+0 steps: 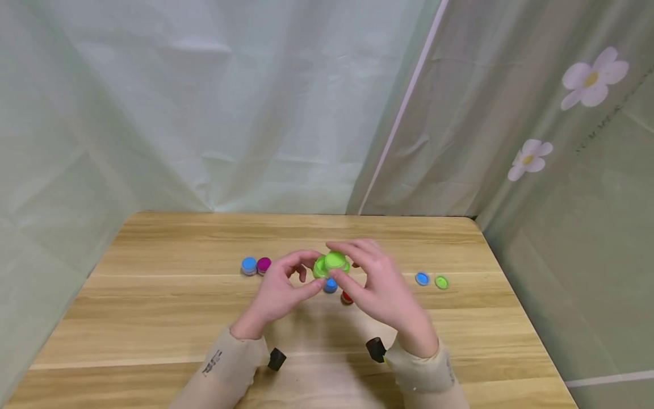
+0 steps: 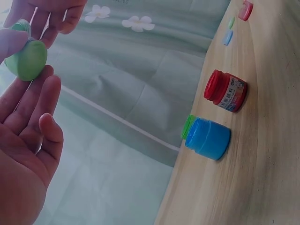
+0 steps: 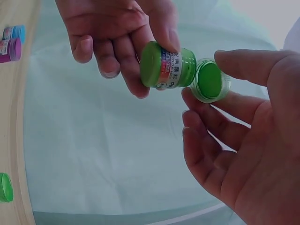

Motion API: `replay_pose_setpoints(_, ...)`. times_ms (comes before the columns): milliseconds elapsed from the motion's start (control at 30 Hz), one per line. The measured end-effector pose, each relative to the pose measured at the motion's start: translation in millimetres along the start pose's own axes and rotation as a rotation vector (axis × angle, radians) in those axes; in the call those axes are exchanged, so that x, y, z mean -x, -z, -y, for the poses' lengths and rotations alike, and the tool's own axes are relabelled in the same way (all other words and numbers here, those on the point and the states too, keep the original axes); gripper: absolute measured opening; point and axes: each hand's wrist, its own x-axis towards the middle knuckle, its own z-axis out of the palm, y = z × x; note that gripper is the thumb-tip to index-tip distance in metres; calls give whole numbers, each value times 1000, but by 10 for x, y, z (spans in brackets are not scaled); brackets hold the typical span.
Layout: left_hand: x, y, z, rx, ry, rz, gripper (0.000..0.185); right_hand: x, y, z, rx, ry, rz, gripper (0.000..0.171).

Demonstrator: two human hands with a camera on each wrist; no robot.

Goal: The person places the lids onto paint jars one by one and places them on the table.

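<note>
My left hand [image 1: 281, 289] pinches a small green paint jar [image 3: 166, 65] between thumb and fingers above the table. The jar is tilted, with its mouth towards my right hand [image 1: 380, 284]. My right thumb and fingers pinch a round green lid [image 3: 208, 80] with a clear rim, close beside the jar's mouth. Below the hands stand a blue jar [image 2: 209, 139] and a red jar [image 2: 226, 90], both without lids. Partly hidden behind the blue one is another green jar [image 2: 188, 126].
A second blue jar [image 1: 248, 265] and a purple jar [image 1: 263, 264] stand at the left. On the right lie a blue lid [image 1: 422, 278] and a green lid [image 1: 441, 282]. A red lid [image 2: 245, 10] shows in the left wrist view. Curtains [image 1: 286, 113] hang behind the wooden table [image 1: 168, 295].
</note>
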Motion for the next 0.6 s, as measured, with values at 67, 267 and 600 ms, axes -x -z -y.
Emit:
replay_pose_setpoints(67, -1, -5, 2, -2, -4, 3, 37, 1, -12, -3, 7, 10, 15, 42)
replay_pose_setpoints(267, -4, -17, -9, -5, -7, 13, 38, -5, -46, -11, 6, 23, 30, 36)
replay_pose_setpoints(600, 1, -35, 9, -12, -11, 19, 36, -16, -76, -26, 35, 39, 28, 33)
